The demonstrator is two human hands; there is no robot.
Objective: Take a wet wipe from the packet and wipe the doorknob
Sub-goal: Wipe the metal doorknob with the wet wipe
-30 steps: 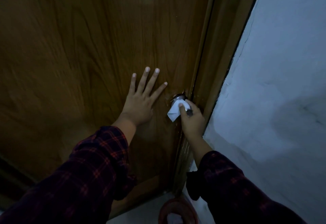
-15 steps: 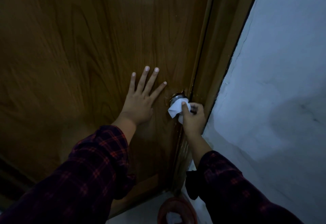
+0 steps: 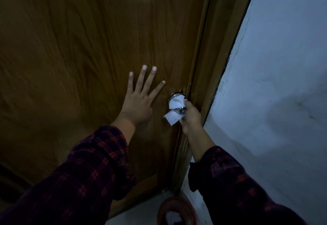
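Wrapping wet wipe [image 3: 174, 111] round doorknob [image 3: 177, 100], right hand [image 3: 192, 116] gripping

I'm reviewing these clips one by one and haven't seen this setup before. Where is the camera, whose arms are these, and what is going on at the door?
There is no machine here: a person wears one wide-angle camera on the head, so you look forward and down along their own arms in plaid sleeves. The left hand lies flat, fingers spread, on the brown wooden door. The right hand grips a white wet wipe wrapped over the metal doorknob at the door's edge, beside the door frame. To the right is a pale wall. At the bottom edge, on the floor, stands a reddish round container with something white inside; what it is cannot be told. The wipe packet is not in view.
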